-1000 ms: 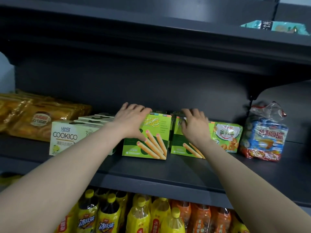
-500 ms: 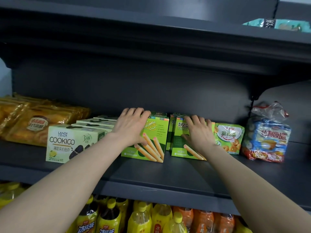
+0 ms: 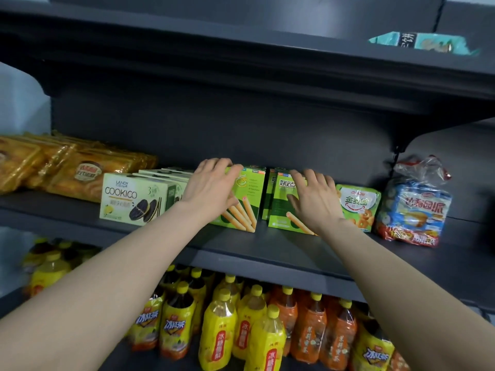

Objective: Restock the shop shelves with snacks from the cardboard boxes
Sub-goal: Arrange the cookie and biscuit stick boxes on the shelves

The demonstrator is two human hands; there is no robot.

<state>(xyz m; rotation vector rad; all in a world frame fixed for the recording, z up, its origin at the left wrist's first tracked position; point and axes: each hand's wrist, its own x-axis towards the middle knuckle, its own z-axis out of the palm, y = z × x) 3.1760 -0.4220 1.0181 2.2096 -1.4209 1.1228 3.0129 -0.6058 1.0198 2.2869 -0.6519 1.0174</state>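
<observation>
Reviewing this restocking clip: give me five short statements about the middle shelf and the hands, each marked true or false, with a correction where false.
1. The left hand rests on a green stick-biscuit box. True.
2. The right hand holds a bottle. False: it lies flat on the second green box.
3. The COOKICO box stands left of the green boxes. True.
4. The blue-and-red bag sits at the left end of the shelf. False: it is at the right end; golden packets are at the left.
5. Yellow-capped bottles fill the shelf below. True.
</observation>
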